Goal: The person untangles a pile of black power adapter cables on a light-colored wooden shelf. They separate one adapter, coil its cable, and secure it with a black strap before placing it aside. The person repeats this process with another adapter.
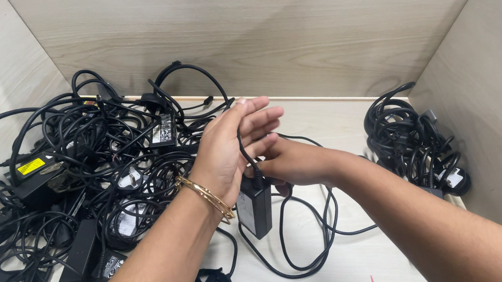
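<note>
Both hands meet mid-table: left hand (229,147) pinches the cord (243,152) of a black adapter (254,207), right hand (294,162) grips it at the adapter's top (big tangle (84,179) sits left, smaller bundle (413,136) right).

Matt black plastic is showing on the power adapter (255,207), its cable (300,246) looking smooth and rubbery like the tangled heap of cables (82,166). A thin bangle (208,197) is gleaming like gold-coloured metal. The tabletop (328,123) and walls (272,18) are presenting pale, matt wood-grain laminate.
</note>
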